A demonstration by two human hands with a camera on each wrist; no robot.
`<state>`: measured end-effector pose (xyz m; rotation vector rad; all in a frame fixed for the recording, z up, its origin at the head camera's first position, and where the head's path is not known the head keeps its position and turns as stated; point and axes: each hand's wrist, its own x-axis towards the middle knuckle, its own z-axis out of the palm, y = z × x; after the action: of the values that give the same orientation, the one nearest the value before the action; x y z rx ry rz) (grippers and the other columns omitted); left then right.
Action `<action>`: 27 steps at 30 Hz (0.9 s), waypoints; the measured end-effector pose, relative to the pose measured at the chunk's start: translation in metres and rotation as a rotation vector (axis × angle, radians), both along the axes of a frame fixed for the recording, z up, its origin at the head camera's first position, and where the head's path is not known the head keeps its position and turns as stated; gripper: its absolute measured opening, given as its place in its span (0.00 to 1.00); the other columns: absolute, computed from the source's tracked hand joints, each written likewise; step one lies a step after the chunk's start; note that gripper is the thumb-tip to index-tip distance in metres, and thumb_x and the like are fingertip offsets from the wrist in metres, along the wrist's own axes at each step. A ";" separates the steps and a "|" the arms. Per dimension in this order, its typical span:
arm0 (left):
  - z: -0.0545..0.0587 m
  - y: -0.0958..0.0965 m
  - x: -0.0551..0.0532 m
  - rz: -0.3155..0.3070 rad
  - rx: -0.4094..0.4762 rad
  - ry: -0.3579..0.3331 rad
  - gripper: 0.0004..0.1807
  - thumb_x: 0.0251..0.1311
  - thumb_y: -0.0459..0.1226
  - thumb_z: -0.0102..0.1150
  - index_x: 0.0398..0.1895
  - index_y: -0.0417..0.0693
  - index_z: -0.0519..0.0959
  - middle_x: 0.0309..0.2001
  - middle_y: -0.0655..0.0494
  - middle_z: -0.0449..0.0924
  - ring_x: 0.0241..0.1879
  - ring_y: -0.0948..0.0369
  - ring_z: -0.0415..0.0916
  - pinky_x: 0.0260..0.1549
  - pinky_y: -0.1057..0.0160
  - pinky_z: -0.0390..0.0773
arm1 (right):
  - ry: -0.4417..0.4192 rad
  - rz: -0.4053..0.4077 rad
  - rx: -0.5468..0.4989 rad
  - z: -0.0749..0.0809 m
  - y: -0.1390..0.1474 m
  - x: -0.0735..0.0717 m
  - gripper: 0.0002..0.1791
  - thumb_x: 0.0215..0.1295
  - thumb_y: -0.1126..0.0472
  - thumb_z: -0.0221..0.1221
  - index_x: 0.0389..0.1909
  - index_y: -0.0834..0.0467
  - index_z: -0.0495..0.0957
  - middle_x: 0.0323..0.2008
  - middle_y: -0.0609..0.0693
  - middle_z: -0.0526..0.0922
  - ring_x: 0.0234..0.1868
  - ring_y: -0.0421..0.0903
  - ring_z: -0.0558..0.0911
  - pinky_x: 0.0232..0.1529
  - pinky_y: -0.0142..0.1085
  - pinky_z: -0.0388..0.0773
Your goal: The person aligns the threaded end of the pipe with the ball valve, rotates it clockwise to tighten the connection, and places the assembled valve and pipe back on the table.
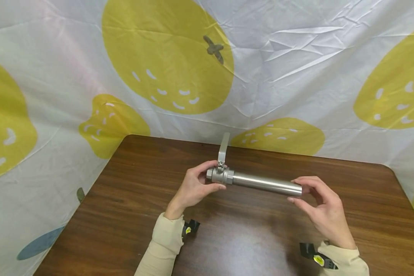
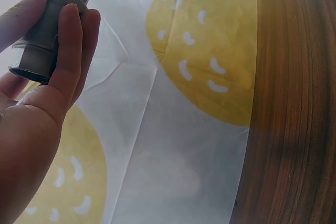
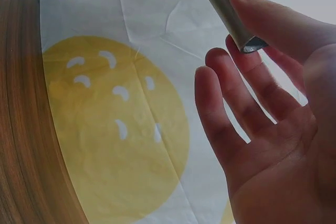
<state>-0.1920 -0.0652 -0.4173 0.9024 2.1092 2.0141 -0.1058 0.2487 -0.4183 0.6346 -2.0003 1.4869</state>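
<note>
My left hand (image 1: 193,186) grips a steel ball valve (image 1: 220,176) by its body, thumb on the near side and fingers behind. The valve's flat lever handle (image 1: 223,147) points away toward the back of the table. A smooth metal pipe (image 1: 267,183) runs rightward out of the valve's hex end. At the pipe's free end my right hand (image 1: 326,211) pinches it between thumb and fingers. In the right wrist view the pipe's hollow end (image 3: 253,44) shows, with several fingers (image 3: 210,103) spread below it. The left wrist view shows fingers curled round the valve body (image 2: 44,40).
A dark wood-grain table (image 1: 124,191) lies beneath both hands. White cloth with yellow fruit prints (image 1: 172,57) hangs behind it and along its sides. Each wrist wears a black strap (image 1: 326,261) over a beige sleeve (image 1: 162,245).
</note>
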 end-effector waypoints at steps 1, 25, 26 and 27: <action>0.000 0.000 0.000 0.001 -0.001 0.000 0.31 0.45 0.22 0.70 0.56 0.33 0.73 0.53 0.36 0.76 0.43 0.62 0.77 0.42 0.71 0.80 | -0.002 -0.008 0.004 0.000 0.000 0.000 0.34 0.27 0.94 0.64 0.45 0.78 0.75 0.44 0.56 0.81 0.40 0.39 0.78 0.44 0.23 0.76; -0.001 0.001 0.000 -0.002 0.000 0.014 0.30 0.44 0.23 0.71 0.55 0.35 0.74 0.52 0.38 0.76 0.43 0.61 0.76 0.42 0.70 0.80 | -0.248 -0.226 0.172 0.008 -0.002 0.008 0.21 0.52 0.77 0.66 0.49 0.64 0.77 0.32 0.39 0.78 0.35 0.31 0.78 0.40 0.18 0.75; -0.001 0.001 0.000 -0.002 -0.001 0.014 0.30 0.44 0.23 0.71 0.55 0.35 0.74 0.52 0.38 0.76 0.43 0.61 0.76 0.42 0.70 0.80 | -0.258 -0.233 0.175 0.008 -0.003 0.008 0.20 0.53 0.77 0.66 0.49 0.64 0.78 0.31 0.39 0.78 0.35 0.31 0.79 0.39 0.18 0.76; -0.001 0.001 0.001 -0.003 0.000 0.012 0.30 0.45 0.23 0.71 0.55 0.35 0.74 0.52 0.38 0.77 0.42 0.61 0.76 0.42 0.70 0.80 | -0.267 -0.241 0.183 0.008 -0.003 0.009 0.19 0.54 0.76 0.65 0.48 0.63 0.78 0.31 0.39 0.79 0.35 0.30 0.79 0.38 0.18 0.76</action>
<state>-0.1913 -0.0637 -0.4179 0.9193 2.1134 2.0121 -0.0971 0.2458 -0.4103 0.2617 -2.3412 1.3091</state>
